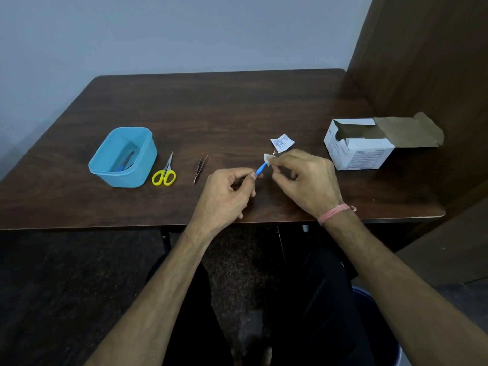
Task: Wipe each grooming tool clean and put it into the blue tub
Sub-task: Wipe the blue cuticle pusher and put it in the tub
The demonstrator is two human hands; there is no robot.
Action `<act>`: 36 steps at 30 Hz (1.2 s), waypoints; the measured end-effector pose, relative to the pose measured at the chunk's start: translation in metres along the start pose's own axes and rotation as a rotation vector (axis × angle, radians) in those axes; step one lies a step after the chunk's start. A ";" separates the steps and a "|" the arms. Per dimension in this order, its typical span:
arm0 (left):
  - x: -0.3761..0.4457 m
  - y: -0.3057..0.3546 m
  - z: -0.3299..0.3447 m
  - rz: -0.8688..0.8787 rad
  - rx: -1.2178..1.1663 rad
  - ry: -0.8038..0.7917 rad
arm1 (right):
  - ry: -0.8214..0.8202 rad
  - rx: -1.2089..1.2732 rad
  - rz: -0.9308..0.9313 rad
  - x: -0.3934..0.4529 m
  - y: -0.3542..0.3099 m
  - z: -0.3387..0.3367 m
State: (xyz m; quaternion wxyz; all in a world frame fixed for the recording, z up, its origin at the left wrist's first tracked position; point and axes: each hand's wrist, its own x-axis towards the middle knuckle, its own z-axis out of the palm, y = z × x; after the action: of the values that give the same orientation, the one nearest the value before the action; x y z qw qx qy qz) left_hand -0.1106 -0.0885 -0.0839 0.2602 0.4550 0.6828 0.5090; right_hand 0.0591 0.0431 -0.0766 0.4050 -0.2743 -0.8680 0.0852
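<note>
My left hand (pixel 229 192) pinches the lower end of a thin blue-handled tool (pixel 261 168) above the table's front middle. My right hand (pixel 303 178) presses a small white wipe (pixel 267 159) around the tool's upper end, whose metal tip just shows past the wipe. The blue tub (pixel 111 165) stands at the left with a blue tool (pixel 126 161) lying inside. Yellow-handled scissors (pixel 165 172) lie just right of the tub. Metal tweezers (pixel 200 168) rest between the scissors and my left hand.
A torn white wipe wrapper (pixel 282 142) lies behind my right hand. An open white cardboard box (pixel 361 146) sits at the right, close to a wooden panel (pixel 422 62). The dark wooden table (pixel 211 107) ends just below my wrists. A blue bin (pixel 369 313) stands on the floor at lower right.
</note>
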 end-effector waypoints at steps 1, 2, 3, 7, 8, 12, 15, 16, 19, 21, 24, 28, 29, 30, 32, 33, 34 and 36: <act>0.000 0.000 0.000 -0.002 0.001 -0.001 | 0.008 0.007 0.022 0.001 0.001 0.000; 0.000 0.000 0.000 -0.005 0.000 -0.001 | 0.010 0.010 0.033 0.001 0.001 0.000; -0.001 0.001 0.000 -0.007 0.002 0.001 | 0.002 0.007 0.027 0.000 0.000 0.000; -0.001 0.002 0.000 -0.011 0.011 0.003 | 0.000 -0.003 0.020 0.001 -0.001 -0.001; -0.001 0.002 0.000 -0.012 0.009 0.003 | 0.008 0.001 0.037 0.001 -0.001 -0.001; -0.002 0.002 -0.001 -0.002 0.014 0.000 | -0.005 -0.005 0.002 0.000 -0.002 -0.001; -0.002 0.002 -0.001 -0.011 0.007 -0.007 | 0.016 0.005 0.043 0.001 -0.001 -0.002; -0.002 0.002 -0.001 -0.012 0.004 -0.008 | 0.010 0.004 0.035 0.001 -0.001 -0.001; -0.002 0.001 -0.001 -0.005 -0.003 -0.005 | 0.011 -0.002 0.035 0.001 -0.001 0.000; -0.001 0.000 -0.001 -0.004 -0.007 -0.004 | 0.022 0.007 0.050 0.001 0.001 0.000; -0.001 -0.001 0.000 -0.003 -0.003 -0.001 | 0.027 0.003 0.047 0.001 0.002 0.001; -0.002 -0.001 -0.001 -0.005 -0.007 -0.001 | 0.022 0.016 0.036 0.000 0.005 0.003; -0.001 -0.001 -0.001 -0.006 -0.005 -0.001 | 0.019 0.022 0.034 0.000 0.006 0.004; -0.001 -0.001 -0.001 -0.008 -0.006 -0.001 | 0.023 0.028 0.038 0.000 0.006 0.004; -0.001 -0.001 0.000 -0.004 -0.001 -0.002 | 0.023 0.034 0.028 0.000 0.008 0.005; -0.001 0.000 0.000 -0.001 0.004 -0.002 | 0.018 0.036 0.015 -0.001 0.008 0.005; -0.001 0.000 0.000 -0.001 0.006 -0.002 | 0.019 0.041 0.010 -0.001 0.009 0.006; -0.001 0.000 0.000 0.000 -0.002 -0.004 | 0.036 0.051 0.018 -0.001 0.009 0.005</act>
State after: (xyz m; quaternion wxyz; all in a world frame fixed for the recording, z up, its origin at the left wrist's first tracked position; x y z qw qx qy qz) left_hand -0.1106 -0.0892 -0.0842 0.2618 0.4556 0.6819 0.5087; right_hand 0.0597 0.0505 -0.0838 0.4266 -0.2731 -0.8557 0.1063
